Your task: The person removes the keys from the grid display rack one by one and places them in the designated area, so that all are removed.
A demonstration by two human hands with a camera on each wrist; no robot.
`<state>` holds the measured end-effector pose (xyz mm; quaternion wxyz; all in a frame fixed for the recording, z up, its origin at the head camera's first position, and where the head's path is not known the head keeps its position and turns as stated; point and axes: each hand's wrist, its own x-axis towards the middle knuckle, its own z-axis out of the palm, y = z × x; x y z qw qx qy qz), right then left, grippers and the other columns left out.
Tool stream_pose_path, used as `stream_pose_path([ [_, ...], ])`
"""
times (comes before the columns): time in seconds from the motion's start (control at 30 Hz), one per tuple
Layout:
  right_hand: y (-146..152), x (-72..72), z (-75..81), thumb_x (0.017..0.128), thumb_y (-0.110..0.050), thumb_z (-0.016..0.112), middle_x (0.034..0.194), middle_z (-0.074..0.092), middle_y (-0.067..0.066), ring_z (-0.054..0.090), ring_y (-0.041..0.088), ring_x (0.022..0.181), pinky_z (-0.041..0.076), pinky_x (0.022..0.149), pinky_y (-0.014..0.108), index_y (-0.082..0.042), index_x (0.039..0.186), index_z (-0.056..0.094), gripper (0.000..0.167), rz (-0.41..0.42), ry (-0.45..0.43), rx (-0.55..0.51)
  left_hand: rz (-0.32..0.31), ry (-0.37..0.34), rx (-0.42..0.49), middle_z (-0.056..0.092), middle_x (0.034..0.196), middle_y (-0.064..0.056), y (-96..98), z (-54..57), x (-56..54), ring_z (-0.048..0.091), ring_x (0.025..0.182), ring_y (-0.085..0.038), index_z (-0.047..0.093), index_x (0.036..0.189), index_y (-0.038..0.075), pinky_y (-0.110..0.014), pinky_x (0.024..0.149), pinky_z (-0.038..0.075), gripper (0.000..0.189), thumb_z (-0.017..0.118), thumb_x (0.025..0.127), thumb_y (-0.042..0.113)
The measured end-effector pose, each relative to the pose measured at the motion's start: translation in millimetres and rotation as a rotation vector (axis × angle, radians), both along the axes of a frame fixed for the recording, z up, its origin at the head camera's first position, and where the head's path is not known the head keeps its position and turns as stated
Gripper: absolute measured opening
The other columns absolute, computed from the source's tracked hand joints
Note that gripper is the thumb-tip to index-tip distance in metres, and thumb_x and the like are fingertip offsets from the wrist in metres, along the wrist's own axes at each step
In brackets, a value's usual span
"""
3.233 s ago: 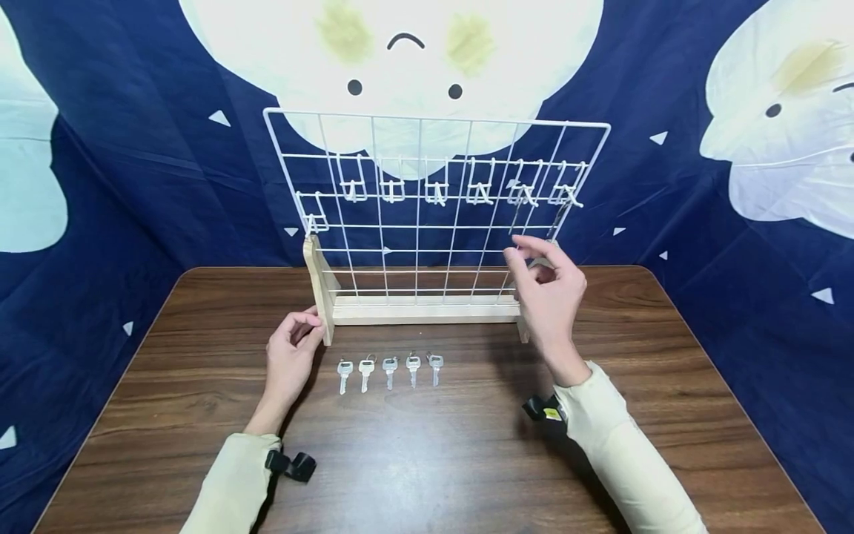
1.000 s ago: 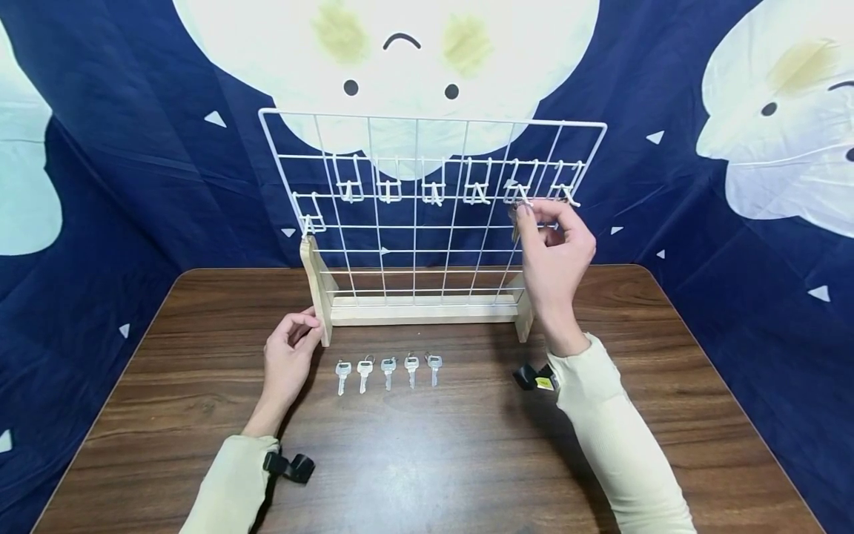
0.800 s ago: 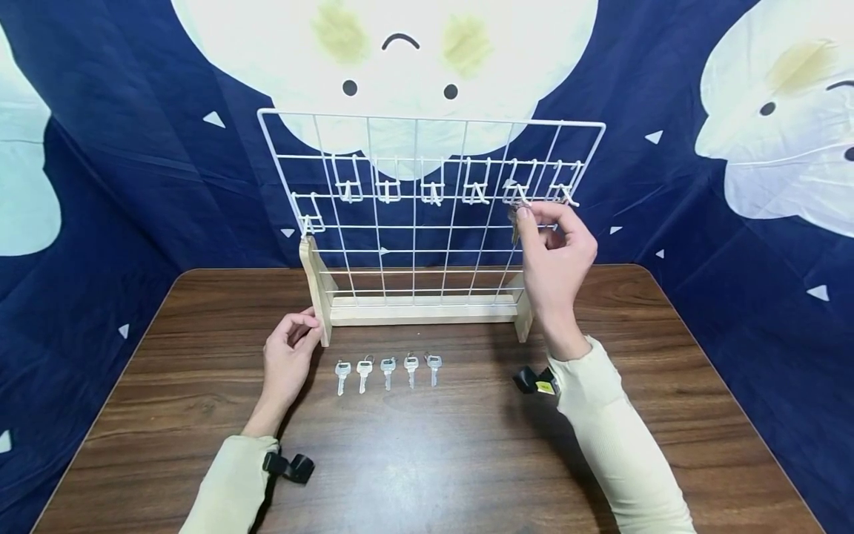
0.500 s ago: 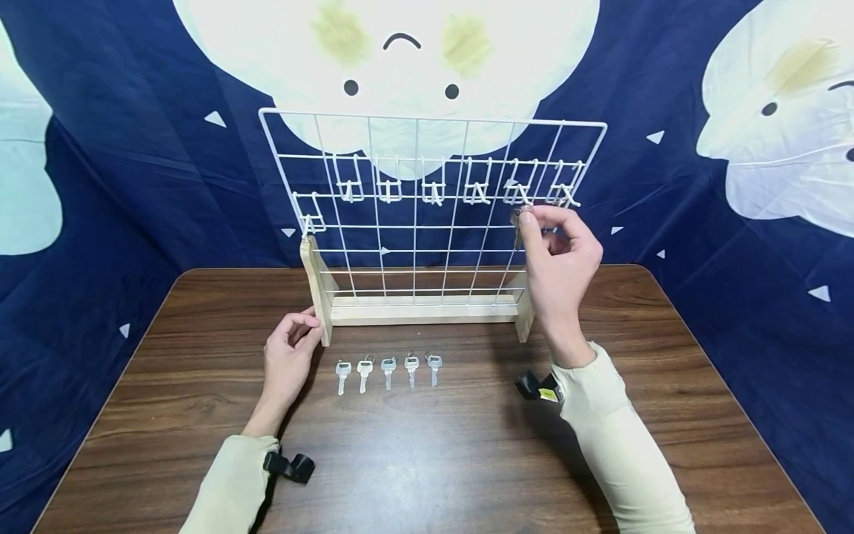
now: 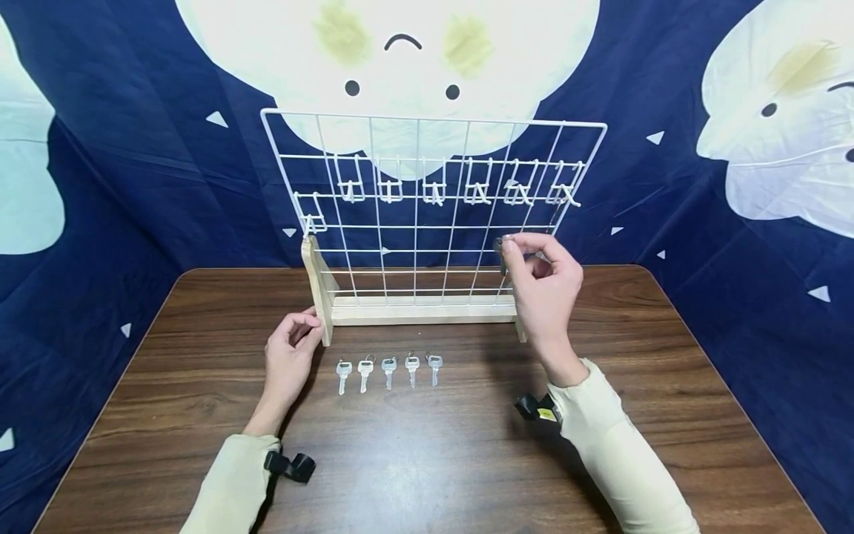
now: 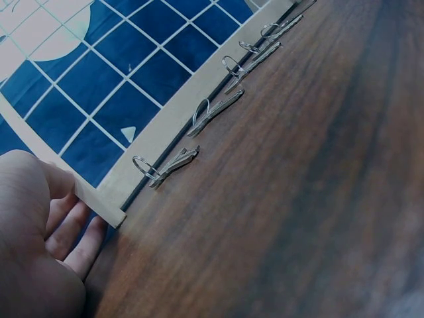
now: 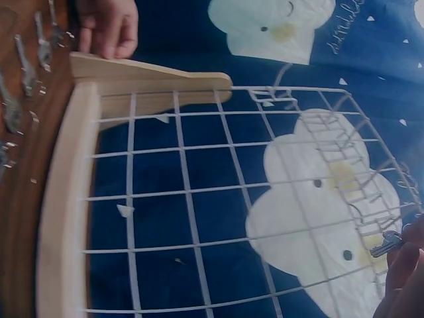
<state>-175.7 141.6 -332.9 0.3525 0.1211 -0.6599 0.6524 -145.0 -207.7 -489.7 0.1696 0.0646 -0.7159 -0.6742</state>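
Note:
My right hand (image 5: 548, 289) pinches a small metal key (image 5: 500, 246) between thumb and fingertips, in front of the right part of a white wire grid rack (image 5: 415, 226). In the right wrist view that key (image 7: 385, 245) points out past the fingers. White hooks (image 5: 517, 194) on the grid stand above the hand. Under the rightmost hook hangs a thin dark thing, partly hidden. At the rack's left side, my left hand (image 5: 291, 354) holds the wooden end piece (image 5: 319, 293). In the left wrist view, the fingers of the left hand (image 6: 40, 232) reach behind that wood.
Several keys (image 5: 389, 371) with rings lie in a row on the wooden table (image 5: 400, 460), in front of the rack's wooden crossbar (image 5: 424, 311). Another hook (image 5: 313, 222) sits lower at the grid's left edge. Blue cloth (image 5: 153, 193) with cloud faces surrounds the table.
My right hand rose to the second hook from the right and took hold of the key hanging there. It has since come down and left with it. The left hand stays.

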Motion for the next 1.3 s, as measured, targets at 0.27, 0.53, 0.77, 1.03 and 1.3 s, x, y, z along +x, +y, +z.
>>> stream_pose_path([
  [0.27,1,7.8,-25.4,0.097,0.0,0.078,0.078,0.069,-0.012,0.041,0.0,0.049,0.028,0.045,0.013,0.011,0.102,0.078,0.012,0.046,-0.107,0.043,-0.001,0.011,0.008,0.066,0.142,-0.026,1.3,-1.0,-0.8,0.069,0.114,0.002,0.06,0.11,-0.02,-0.012,0.103,0.055,0.012,0.066,0.104,-0.011],
  [0.53,1,14.5,-44.8,0.097,0.002,0.077,0.079,0.071,-0.012,0.04,-0.002,0.049,0.027,0.046,0.013,0.012,0.103,0.077,0.011,0.096,-0.208,0.034,0.0,0.017,0.011,0.067,0.141,-0.025,1.4,-1.5,-1.0,0.069,0.113,0.002,0.06,0.11,-0.02,-0.013,0.103,0.056,0.011,0.066,0.104,-0.012],
  [0.77,2,20.4,-58.8,0.097,0.001,0.077,0.079,0.073,-0.011,0.038,-0.003,0.048,0.025,0.046,0.014,0.01,0.104,0.078,0.012,0.141,-0.302,0.025,0.0,0.018,0.016,0.066,0.141,-0.026,0.9,-1.5,-0.7,0.07,0.114,0.002,0.06,0.11,-0.02,-0.013,0.103,0.056,0.011,0.065,0.104,-0.012],
  [1.03,4,26.2,-78.4,0.099,0.004,0.075,0.076,0.07,-0.008,0.038,-0.002,0.045,0.026,0.042,0.013,0.012,0.104,0.076,0.009,0.209,-0.355,0.056,-0.007,0.021,0.013,0.065,0.143,-0.029,0.6,-0.7,-0.3,0.069,0.114,0.002,0.059,0.111,-0.021,-0.012,0.103,0.055,0.012,0.065,0.104,-0.012],
  [1.3,1,30.4,-97.5,0.097,0.009,0.073,0.075,0.07,0.002,0.042,0.001,0.048,0.031,0.043,0.014,0.01,0.1,0.076,0.005,0.218,-0.434,0.088,-0.004,0.018,0.011,0.066,0.142,-0.028,-0.1,-0.8,-0.2,0.069,0.114,0.002,0.06,0.111,-0.021,-0.012,0.103,0.055,0.012,0.066,0.104,-0.012],
])
